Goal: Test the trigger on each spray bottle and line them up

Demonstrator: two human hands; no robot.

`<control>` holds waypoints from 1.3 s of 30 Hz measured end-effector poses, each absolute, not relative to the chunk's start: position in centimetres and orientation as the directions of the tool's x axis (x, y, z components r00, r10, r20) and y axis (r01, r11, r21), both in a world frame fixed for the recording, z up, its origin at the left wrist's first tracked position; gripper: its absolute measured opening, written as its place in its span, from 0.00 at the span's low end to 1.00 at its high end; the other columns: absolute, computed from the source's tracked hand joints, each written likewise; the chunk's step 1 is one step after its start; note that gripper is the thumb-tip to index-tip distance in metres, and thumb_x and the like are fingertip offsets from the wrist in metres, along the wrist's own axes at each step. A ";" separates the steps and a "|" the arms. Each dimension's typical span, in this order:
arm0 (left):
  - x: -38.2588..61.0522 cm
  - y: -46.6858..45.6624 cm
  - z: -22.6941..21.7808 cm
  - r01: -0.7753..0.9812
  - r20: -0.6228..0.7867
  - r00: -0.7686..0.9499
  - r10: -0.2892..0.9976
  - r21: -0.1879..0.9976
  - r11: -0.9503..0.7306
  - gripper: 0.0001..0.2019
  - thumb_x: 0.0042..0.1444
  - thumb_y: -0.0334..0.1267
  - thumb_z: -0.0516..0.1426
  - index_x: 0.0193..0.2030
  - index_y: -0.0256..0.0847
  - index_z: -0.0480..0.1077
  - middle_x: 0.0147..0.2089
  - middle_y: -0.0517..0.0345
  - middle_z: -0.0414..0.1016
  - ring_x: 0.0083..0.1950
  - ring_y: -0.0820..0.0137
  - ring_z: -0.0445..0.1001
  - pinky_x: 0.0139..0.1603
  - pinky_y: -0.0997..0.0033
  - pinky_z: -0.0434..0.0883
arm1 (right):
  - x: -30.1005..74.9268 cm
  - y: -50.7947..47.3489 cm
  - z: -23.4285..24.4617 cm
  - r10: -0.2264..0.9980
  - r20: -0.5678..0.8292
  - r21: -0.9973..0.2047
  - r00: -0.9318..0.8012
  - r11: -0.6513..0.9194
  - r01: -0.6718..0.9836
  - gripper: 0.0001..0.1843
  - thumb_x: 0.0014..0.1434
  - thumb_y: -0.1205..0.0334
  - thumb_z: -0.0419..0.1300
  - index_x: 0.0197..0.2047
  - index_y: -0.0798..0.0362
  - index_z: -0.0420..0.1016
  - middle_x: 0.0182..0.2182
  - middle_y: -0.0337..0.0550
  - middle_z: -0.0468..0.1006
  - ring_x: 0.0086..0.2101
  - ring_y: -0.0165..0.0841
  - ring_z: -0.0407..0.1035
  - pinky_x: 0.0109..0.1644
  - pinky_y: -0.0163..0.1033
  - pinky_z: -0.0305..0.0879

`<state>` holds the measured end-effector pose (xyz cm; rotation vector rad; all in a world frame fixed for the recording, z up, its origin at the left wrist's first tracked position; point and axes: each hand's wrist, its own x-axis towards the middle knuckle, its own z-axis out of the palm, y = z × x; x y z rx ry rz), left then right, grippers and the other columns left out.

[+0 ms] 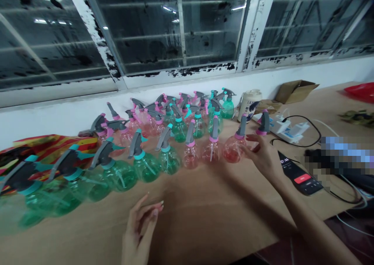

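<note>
The right hand (264, 158), right of centre in the frame, has its fingers bent with a narrow gap between thumb and forefinger; the fingertips are at the right side of the rightmost pink spray bottle (232, 152) in the front row, and whether they grip it or only meet it cannot be told. A grey spray head (264, 121) with a pink collar rises directly behind this hand, which hides what lies below the collar. The left hand (142, 226), lower centre, has its fingers loosely curled and slightly parted above the tabletop (187, 210), well apart from the bottles. The front row runs from the left edge of the frame to right of centre: green spray bottles (146, 167) with turquoise collars, then three pink ones. A second cluster of pink and green bottles stands behind, towards the white wall (330, 72). A bare stretch of surface lies between the front row and the bottom of the frame, crossed by a shadow; the near edge slants up towards the lower right. On the right, room is limited by a phone (305, 178) beside the forearm and a power strip (288, 130) with cables beyond the hand.
</note>
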<state>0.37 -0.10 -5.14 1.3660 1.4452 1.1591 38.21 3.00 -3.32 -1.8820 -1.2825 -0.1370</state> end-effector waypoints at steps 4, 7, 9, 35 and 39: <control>0.2 -0.3 -5.7 0.257 0.021 -0.053 0.998 0.966 -0.007 0.25 0.55 0.50 0.59 0.56 0.43 0.64 0.47 0.51 0.79 0.51 0.60 0.77 0.54 0.62 0.74 | 38.1 4.7 -4.1 0.678 0.530 -0.563 0.509 -0.168 0.809 0.37 0.53 0.33 0.53 0.52 0.56 0.65 0.45 0.57 0.76 0.36 0.42 0.71 0.40 0.48 0.64; -0.1 -0.6 -6.2 0.273 0.002 -0.040 0.999 0.962 0.009 0.25 0.56 0.49 0.59 0.58 0.44 0.62 0.47 0.53 0.79 0.51 0.60 0.77 0.55 0.62 0.73 | 38.2 5.5 -4.4 0.694 0.528 -0.543 0.489 -0.167 0.823 0.38 0.53 0.34 0.54 0.55 0.55 0.63 0.47 0.57 0.75 0.44 0.46 0.70 0.43 0.49 0.64; -0.2 -0.8 -6.3 0.274 0.000 -0.024 1.000 0.962 0.007 0.25 0.56 0.50 0.58 0.58 0.44 0.62 0.48 0.52 0.79 0.52 0.61 0.76 0.56 0.62 0.72 | 38.2 5.7 -4.4 0.720 0.511 -0.522 0.470 -0.175 0.835 0.33 0.54 0.35 0.53 0.53 0.53 0.66 0.45 0.54 0.76 0.44 0.47 0.71 0.43 0.48 0.64; 2.7 -3.3 -2.0 0.359 0.208 0.314 0.926 0.877 -0.319 0.33 0.55 0.43 0.60 0.65 0.45 0.52 0.66 0.47 0.61 0.65 0.58 0.62 0.65 0.50 0.60 | 17.5 -6.0 -3.0 0.920 0.388 -0.420 -0.056 0.231 0.878 0.13 0.58 0.53 0.57 0.43 0.52 0.66 0.36 0.44 0.72 0.26 0.36 0.73 0.22 0.38 0.64; 1.1 -3.8 -1.2 0.369 0.243 0.226 0.943 0.875 -0.314 0.28 0.56 0.43 0.59 0.62 0.47 0.57 0.58 0.50 0.69 0.56 0.60 0.71 0.58 0.54 0.68 | 14.1 -6.7 -3.2 0.914 0.380 -0.451 -0.139 0.314 0.835 0.15 0.57 0.54 0.58 0.45 0.52 0.66 0.38 0.44 0.72 0.27 0.37 0.73 0.21 0.40 0.66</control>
